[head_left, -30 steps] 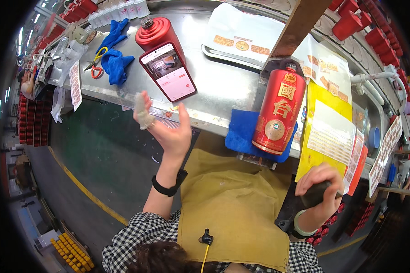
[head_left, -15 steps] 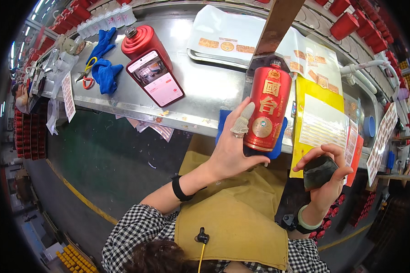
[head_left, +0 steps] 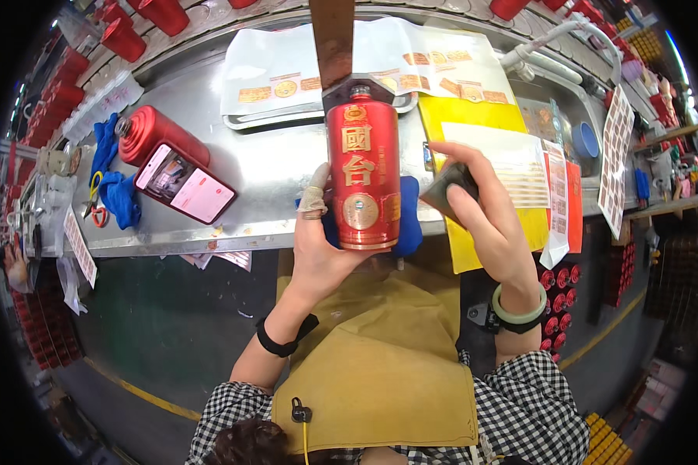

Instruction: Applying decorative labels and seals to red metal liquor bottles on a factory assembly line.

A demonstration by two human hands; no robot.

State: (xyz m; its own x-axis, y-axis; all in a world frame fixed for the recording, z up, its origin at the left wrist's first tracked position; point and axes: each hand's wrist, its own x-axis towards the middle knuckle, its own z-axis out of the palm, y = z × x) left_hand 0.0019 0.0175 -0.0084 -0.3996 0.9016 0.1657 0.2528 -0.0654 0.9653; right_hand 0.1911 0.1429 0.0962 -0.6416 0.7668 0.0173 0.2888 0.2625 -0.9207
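A red bottle (head_left: 364,167) with gold characters and a round gold seal lies label up on a blue cloth (head_left: 408,221), its neck pointing away from me. My left hand (head_left: 318,244) grips its lower left side, the thumb along the base; a pale finger cot covers one finger. Right of the bottle, apart from it, my right hand (head_left: 485,213) pinches a dark, flat, rubber-like pad (head_left: 447,188) between thumb and fingers. The kind of pad is not clear. Behind the neck is a dark angled rest (head_left: 388,91).
At left, a phone (head_left: 184,186) leans on another red bottle (head_left: 167,133), near blue gloves (head_left: 120,199) and scissors (head_left: 95,198). Sticker sheets (head_left: 496,155) lie on a yellow folder (head_left: 450,252) at right. A brown post (head_left: 333,43) rises beyond the bottle; a white pipe (head_left: 547,46) bends at back right.
My right hand has come up and left with the dark pad, closer to the bottle. The view has turned, and the bottle now lies straighter, with my left hand still on it.
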